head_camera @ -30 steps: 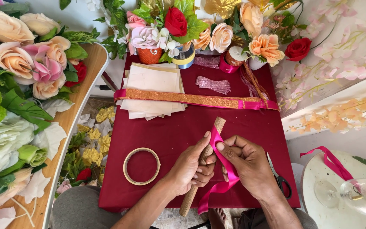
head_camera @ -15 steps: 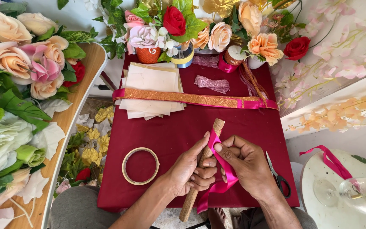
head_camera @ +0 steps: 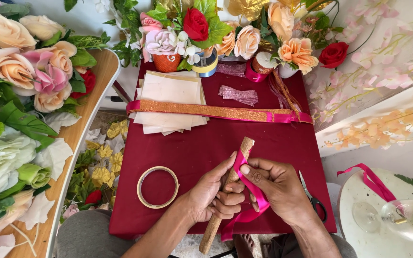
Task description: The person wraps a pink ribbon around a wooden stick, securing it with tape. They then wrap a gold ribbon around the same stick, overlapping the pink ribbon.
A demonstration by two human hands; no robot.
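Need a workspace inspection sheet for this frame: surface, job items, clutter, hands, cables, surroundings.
Surface: maroon cloth covering a small table.
Job's things: wooden stick held slanted; pink ribbon laid against it and trailing down off the table edge.
Clutter: tape ring, cream paper sheets under a gold-and-pink band, scissors, folded glitter ribbon.
Grippers: left hand grips the stick; right hand presses the ribbon onto it.
Cables: nothing seen.
Surroundings: artificial flowers at the far edge and on the left bench; wine glass lying on a white round table.
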